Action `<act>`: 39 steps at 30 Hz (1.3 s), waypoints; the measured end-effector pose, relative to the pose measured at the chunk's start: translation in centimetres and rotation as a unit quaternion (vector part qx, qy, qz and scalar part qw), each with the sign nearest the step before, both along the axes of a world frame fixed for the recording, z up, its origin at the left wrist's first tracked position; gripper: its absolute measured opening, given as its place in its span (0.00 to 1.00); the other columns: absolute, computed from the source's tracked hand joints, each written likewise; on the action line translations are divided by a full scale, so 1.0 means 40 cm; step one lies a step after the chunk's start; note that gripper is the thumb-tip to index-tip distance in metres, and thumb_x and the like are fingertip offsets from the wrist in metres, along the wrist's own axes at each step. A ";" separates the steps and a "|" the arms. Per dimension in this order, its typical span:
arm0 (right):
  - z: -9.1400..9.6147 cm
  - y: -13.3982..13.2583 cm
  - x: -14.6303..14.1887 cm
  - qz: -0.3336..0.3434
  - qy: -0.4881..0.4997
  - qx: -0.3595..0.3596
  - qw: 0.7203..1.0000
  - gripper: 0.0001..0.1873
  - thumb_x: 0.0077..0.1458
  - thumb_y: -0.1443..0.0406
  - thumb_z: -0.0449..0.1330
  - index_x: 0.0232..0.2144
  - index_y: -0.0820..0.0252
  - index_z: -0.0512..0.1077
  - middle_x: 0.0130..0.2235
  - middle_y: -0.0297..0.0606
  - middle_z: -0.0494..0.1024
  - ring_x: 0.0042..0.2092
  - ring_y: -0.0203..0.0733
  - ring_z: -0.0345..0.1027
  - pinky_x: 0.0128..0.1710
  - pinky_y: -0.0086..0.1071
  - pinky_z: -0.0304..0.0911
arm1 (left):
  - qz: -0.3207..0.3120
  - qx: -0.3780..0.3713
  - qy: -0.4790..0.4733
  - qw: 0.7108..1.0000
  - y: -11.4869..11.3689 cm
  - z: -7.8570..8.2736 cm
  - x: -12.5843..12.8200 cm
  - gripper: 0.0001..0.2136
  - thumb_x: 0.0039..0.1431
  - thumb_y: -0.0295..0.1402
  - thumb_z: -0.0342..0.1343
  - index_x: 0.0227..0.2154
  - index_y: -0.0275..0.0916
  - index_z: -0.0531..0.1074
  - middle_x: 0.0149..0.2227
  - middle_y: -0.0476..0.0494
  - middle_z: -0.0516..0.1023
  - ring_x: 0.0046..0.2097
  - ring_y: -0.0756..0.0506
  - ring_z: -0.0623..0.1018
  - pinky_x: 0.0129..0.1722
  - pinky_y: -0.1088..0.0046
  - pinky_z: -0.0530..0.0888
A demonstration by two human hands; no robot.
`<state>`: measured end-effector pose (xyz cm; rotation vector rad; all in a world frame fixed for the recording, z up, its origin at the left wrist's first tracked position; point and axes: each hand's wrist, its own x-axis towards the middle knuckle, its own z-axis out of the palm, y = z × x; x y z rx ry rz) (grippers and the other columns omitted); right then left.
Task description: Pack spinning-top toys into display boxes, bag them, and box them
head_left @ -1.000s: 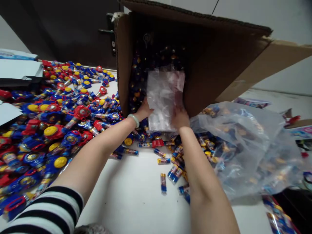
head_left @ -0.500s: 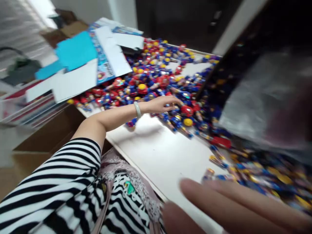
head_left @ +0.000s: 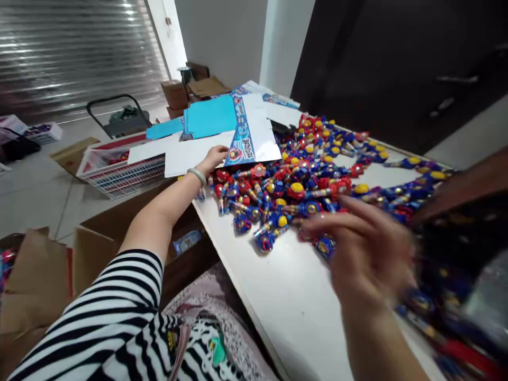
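Right hand (head_left: 367,248)'s a splayed blur over the red-and-blue toy heap (head_left: 291,193), can't tell if it's holding anything; left hand (head_left: 212,160) rests loosely open at the heap's edge, touching printed card (head_left: 254,129).

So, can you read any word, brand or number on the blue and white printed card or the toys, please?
Blue and white printed card: characters on its white patch, too blurred to read.
Toys: labels too small to read.
No other readable text shows.

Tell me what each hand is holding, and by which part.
Nothing visibly: the left hand lies open beside the white card sheet; the blurred right hand is spread above the blue-and-red plastic toys.
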<state>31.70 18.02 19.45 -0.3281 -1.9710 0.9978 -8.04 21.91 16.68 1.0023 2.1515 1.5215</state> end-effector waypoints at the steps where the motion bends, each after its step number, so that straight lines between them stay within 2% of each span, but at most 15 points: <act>1: -0.015 0.062 -0.088 -0.024 -0.034 0.015 0.999 0.20 0.66 0.58 0.53 0.58 0.45 0.68 0.44 0.36 0.81 0.41 0.44 0.76 0.46 0.44 0.73 | 0.009 0.008 -0.011 1.000 0.032 -0.001 -0.035 0.14 0.52 0.27 0.58 0.43 0.32 0.76 0.47 0.35 0.80 0.46 0.42 0.79 0.48 0.65 0.75; 3: -0.059 0.189 -0.252 -0.059 -0.190 0.054 0.979 0.22 0.63 0.59 0.56 0.57 0.54 0.70 0.50 0.44 0.80 0.50 0.50 0.74 0.54 0.47 0.69 | 0.023 0.017 -0.030 0.999 0.104 -0.008 -0.091 0.17 0.49 0.27 0.60 0.44 0.31 0.74 0.52 0.32 0.78 0.52 0.39 0.77 0.50 0.64 0.74; 5: -0.107 0.304 -0.390 -0.129 -0.338 0.055 0.931 0.25 0.62 0.61 0.55 0.60 0.61 0.68 0.58 0.49 0.75 0.60 0.52 0.67 0.62 0.46 0.61 | 0.037 0.016 -0.057 0.998 0.174 -0.024 -0.130 0.20 0.46 0.26 0.63 0.45 0.31 0.73 0.54 0.27 0.76 0.56 0.36 0.75 0.53 0.62 0.72; 8: -0.156 0.434 -0.540 -0.204 -0.413 0.039 0.887 0.29 0.63 0.63 0.54 0.63 0.69 0.63 0.64 0.58 0.66 0.68 0.58 0.56 0.67 0.51 0.51 | 0.044 0.019 -0.099 0.994 0.251 -0.052 -0.165 0.23 0.43 0.25 0.65 0.45 0.30 0.71 0.54 0.24 0.75 0.57 0.32 0.75 0.54 0.60 0.71; 11: -0.178 0.512 -0.634 -0.256 -0.446 0.001 0.858 0.28 0.63 0.60 0.54 0.61 0.72 0.65 0.61 0.65 0.66 0.66 0.65 0.58 0.64 0.61 0.50 | 0.040 0.039 -0.149 0.987 0.291 -0.073 -0.192 0.21 0.46 0.26 0.64 0.45 0.31 0.70 0.49 0.28 0.78 0.51 0.35 0.78 0.50 0.61 0.73; 15: -0.207 0.572 -0.681 -0.253 -0.461 -0.038 0.850 0.25 0.64 0.55 0.53 0.55 0.65 0.72 0.57 0.60 0.72 0.59 0.62 0.67 0.58 0.57 0.59 | -0.010 0.072 -0.228 0.971 0.326 -0.078 -0.216 0.09 0.53 0.30 0.62 0.35 0.31 0.72 0.33 0.34 0.80 0.36 0.41 0.80 0.41 0.64 0.77; 17: -0.221 0.591 -0.674 -0.243 -0.444 -0.039 0.862 0.25 0.63 0.55 0.53 0.56 0.63 0.72 0.58 0.56 0.72 0.59 0.58 0.68 0.59 0.52 0.61 | -0.048 0.102 -0.253 0.961 0.349 -0.067 -0.218 0.07 0.53 0.30 0.62 0.31 0.31 0.72 0.30 0.36 0.79 0.32 0.43 0.79 0.38 0.65 0.78; 19: -0.223 0.603 -0.651 -0.230 -0.415 -0.032 0.880 0.24 0.62 0.58 0.55 0.57 0.63 0.72 0.59 0.53 0.72 0.61 0.52 0.67 0.60 0.44 0.61 | -0.075 0.143 -0.260 0.952 0.372 -0.040 -0.220 0.07 0.51 0.27 0.62 0.34 0.32 0.73 0.33 0.38 0.81 0.34 0.44 0.80 0.40 0.67 0.78; 22: -0.182 0.618 -0.599 -0.228 -0.364 -0.017 0.903 0.26 0.61 0.59 0.56 0.58 0.63 0.70 0.60 0.49 0.73 0.62 0.47 0.66 0.62 0.37 0.60 | -0.104 0.246 -0.218 0.939 0.393 0.038 -0.245 0.13 0.50 0.25 0.62 0.41 0.37 0.75 0.42 0.44 0.82 0.43 0.46 0.80 0.48 0.70 0.77; 26: -0.020 0.647 -0.518 -0.305 -0.182 0.061 0.933 0.31 0.62 0.54 0.55 0.62 0.63 0.65 0.61 0.52 0.71 0.61 0.50 0.65 0.63 0.47 0.59 | -0.175 0.369 -0.058 0.911 0.362 0.198 -0.286 0.19 0.50 0.34 0.68 0.45 0.40 0.75 0.46 0.43 0.81 0.53 0.40 0.78 0.54 0.63 0.75; 29: 0.138 0.645 -0.454 -0.326 -0.033 0.161 0.931 0.41 0.54 0.47 0.64 0.63 0.60 0.61 0.61 0.52 0.68 0.62 0.54 0.62 0.63 0.51 0.58 | -0.239 0.384 0.037 0.891 0.285 0.305 -0.232 0.21 0.54 0.41 0.67 0.48 0.39 0.73 0.45 0.42 0.80 0.57 0.38 0.76 0.56 0.59 0.74; 31: 0.219 0.603 -0.401 -0.312 -0.033 0.164 0.935 0.39 0.51 0.44 0.66 0.59 0.59 0.66 0.58 0.51 0.71 0.60 0.54 0.64 0.60 0.50 0.60 | -0.285 0.389 0.074 0.873 0.216 0.341 -0.150 0.20 0.57 0.43 0.65 0.49 0.39 0.72 0.45 0.43 0.79 0.57 0.38 0.76 0.56 0.58 0.74; 33: 0.259 0.523 -0.340 -0.318 -0.047 0.153 0.934 0.31 0.51 0.42 0.64 0.45 0.60 0.74 0.52 0.49 0.74 0.56 0.53 0.68 0.58 0.50 0.62 | -0.322 0.390 0.088 0.859 0.147 0.345 -0.056 0.19 0.58 0.44 0.63 0.48 0.40 0.72 0.44 0.44 0.79 0.54 0.40 0.77 0.54 0.60 0.75; 36: 0.243 0.367 -0.243 -0.394 -0.030 0.182 0.900 0.27 0.51 0.40 0.62 0.28 0.58 0.74 0.47 0.47 0.75 0.54 0.54 0.67 0.59 0.52 0.59 | -0.377 0.368 0.089 0.845 0.061 0.316 0.066 0.17 0.58 0.44 0.63 0.45 0.39 0.71 0.41 0.44 0.79 0.46 0.44 0.78 0.47 0.65 0.77; 39: 0.190 0.213 -0.152 -0.440 0.013 0.165 0.883 0.24 0.51 0.42 0.63 0.31 0.57 0.72 0.42 0.43 0.76 0.49 0.50 0.68 0.55 0.50 0.62 | -0.420 0.342 0.122 0.832 -0.024 0.299 0.155 0.14 0.59 0.43 0.60 0.41 0.38 0.71 0.38 0.44 0.79 0.40 0.46 0.78 0.40 0.68 0.77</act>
